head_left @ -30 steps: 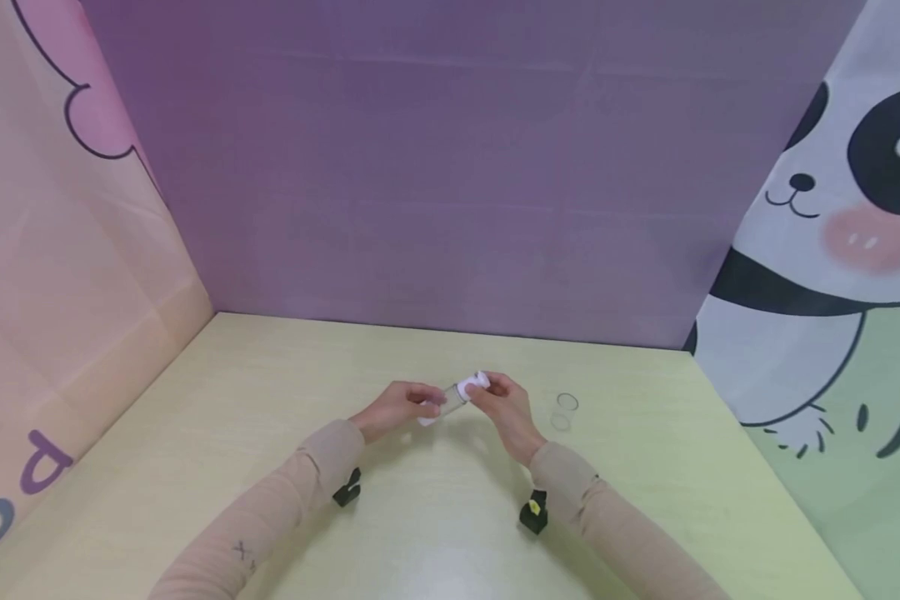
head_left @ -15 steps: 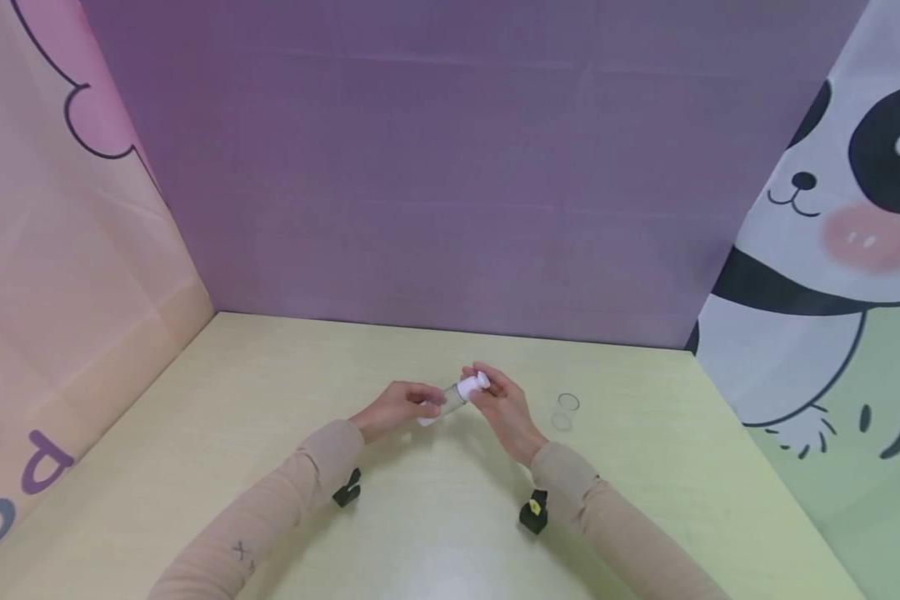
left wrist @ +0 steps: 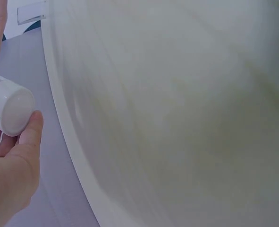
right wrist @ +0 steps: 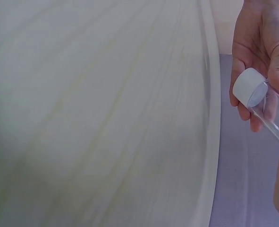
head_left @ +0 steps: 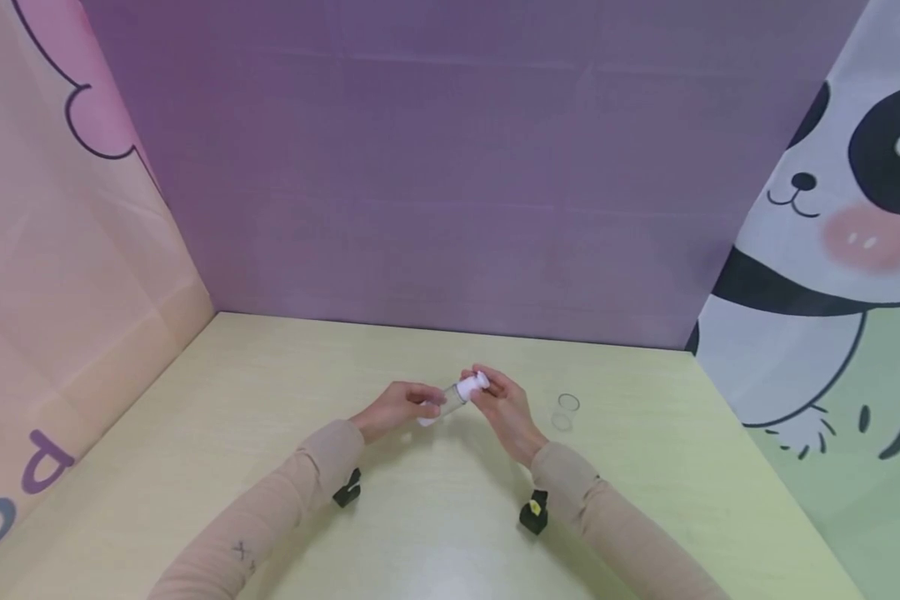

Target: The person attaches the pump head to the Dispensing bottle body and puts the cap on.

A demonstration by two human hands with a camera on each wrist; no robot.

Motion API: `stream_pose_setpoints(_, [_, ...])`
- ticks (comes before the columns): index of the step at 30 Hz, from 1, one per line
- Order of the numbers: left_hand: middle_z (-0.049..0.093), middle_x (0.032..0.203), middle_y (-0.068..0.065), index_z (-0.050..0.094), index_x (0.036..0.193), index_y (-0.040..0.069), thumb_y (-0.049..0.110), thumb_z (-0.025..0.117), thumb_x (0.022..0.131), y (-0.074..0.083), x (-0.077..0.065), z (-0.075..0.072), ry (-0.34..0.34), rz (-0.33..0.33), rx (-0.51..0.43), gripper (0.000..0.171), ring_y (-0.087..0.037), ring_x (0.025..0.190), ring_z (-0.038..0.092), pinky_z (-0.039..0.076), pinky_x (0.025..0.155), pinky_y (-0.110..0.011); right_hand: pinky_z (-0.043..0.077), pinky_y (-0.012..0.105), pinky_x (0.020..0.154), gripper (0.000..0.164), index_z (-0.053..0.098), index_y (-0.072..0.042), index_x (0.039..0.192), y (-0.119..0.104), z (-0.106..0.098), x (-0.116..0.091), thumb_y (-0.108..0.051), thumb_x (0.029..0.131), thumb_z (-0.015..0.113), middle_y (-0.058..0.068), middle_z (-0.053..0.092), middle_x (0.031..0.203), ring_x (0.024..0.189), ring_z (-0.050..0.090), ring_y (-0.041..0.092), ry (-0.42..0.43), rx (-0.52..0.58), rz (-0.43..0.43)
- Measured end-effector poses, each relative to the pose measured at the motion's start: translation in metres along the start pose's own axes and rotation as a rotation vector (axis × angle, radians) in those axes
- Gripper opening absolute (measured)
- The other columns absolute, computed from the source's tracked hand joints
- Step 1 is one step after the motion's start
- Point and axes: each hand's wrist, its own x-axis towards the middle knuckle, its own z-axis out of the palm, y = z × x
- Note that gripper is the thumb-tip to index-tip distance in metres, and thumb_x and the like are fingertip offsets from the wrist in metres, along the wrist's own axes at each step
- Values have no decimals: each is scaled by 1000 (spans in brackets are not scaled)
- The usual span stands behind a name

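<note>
A small clear bottle (head_left: 453, 397) with white ends lies tilted above the table between both hands. My left hand (head_left: 393, 408) grips its lower left end; the left wrist view shows that white end (left wrist: 12, 106) beside my thumb (left wrist: 23, 146). My right hand (head_left: 501, 406) pinches the white cap (head_left: 471, 386) at the upper right end with curled fingers. From the right wrist view I see the clear bottle body (right wrist: 274, 111) and its white end (right wrist: 249, 86) lying in the left hand (right wrist: 259, 42).
A small clear glass cup (head_left: 565, 410) stands on the pale yellow-green table (head_left: 195, 433) just right of my right hand. Purple, pink and panda-print walls close in the table at the back, left and right. Black wrist mounts (head_left: 534, 510) hang under both sleeves.
The fingers of my right hand have shifted round the cap at the bottle's upper end. The bottle and left hand have hardly moved.
</note>
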Motion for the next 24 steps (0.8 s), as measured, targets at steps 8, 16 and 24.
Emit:
stream_pose_setpoints(8, [57,124,-6,62,114,12,21,64,84,1,0,0,-3,16,2,31,-17,102,55,47,87,-33,45,24,92,46,41,4,130,3,-2,3,5,86,54,17,55,126,105,57,10,30,-24,-4])
stream_pose_setpoints(16, [57,124,-6,62,114,13,22,63,85,2,-1,0,-6,15,16,31,-17,104,55,46,89,-34,45,25,91,43,47,1,126,4,-2,3,1,84,59,16,57,123,102,59,10,65,-58,-4])
stream_pose_setpoints(24, [57,125,-6,62,115,13,21,63,85,3,-1,1,-10,13,10,31,-18,104,55,46,90,-34,45,28,93,38,52,-3,121,4,-2,3,-2,84,60,13,59,121,103,59,13,89,-78,-1])
